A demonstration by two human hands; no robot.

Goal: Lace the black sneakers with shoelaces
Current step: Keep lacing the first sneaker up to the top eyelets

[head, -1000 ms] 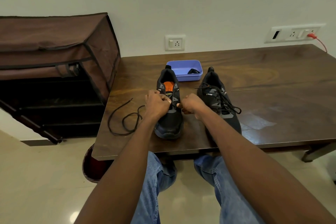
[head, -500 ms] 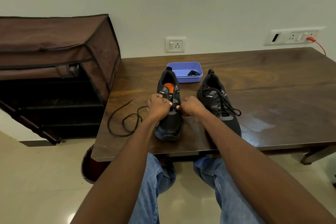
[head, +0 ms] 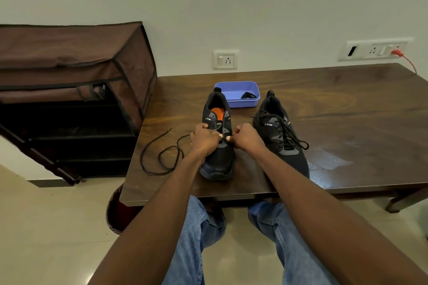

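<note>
on table [head: 347, 104], two black sneakers [head: 218, 146], one loose shoelace [head: 159, 157], two hands [head: 205, 137]

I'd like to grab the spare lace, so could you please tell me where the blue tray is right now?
In the head view, the blue tray sits on the wooden table near the wall, just behind and between the two sneakers' heels.

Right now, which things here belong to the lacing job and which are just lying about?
In the job:
- left sneaker, unlaced, both hands on it
- loose shoelace
- right sneaker, already laced
- left hand, right hand

Lying about:
- blue tray
- brown shoe rack
- wall socket
</note>
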